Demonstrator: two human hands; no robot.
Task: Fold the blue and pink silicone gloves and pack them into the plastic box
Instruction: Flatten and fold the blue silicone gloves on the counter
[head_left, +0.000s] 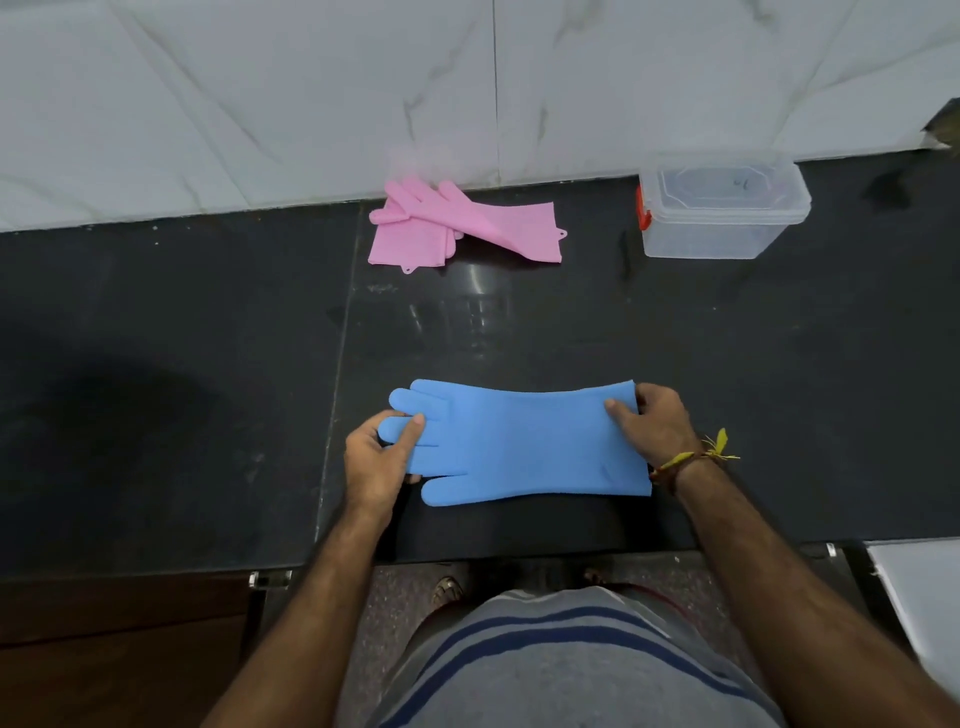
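Observation:
A blue silicone glove (519, 441) lies flat on the dark counter near me, fingers pointing left, cuff to the right. My left hand (376, 457) pinches its fingertips, thumb on top. My right hand (657, 423) grips the cuff edge. Whether a second blue glove lies beneath it I cannot tell. Two pink gloves (457, 223) lie crossed in a heap at the back of the counter by the wall. The clear plastic box (722, 228) with a red latch stands at the back right; its lid is on.
The black stone counter (208, 338) ends at a front edge just below the blue glove. A white marble wall (260, 104) rises behind it. A white surface (924, 597) shows at the lower right, a brown cabinet (104, 649) at the lower left.

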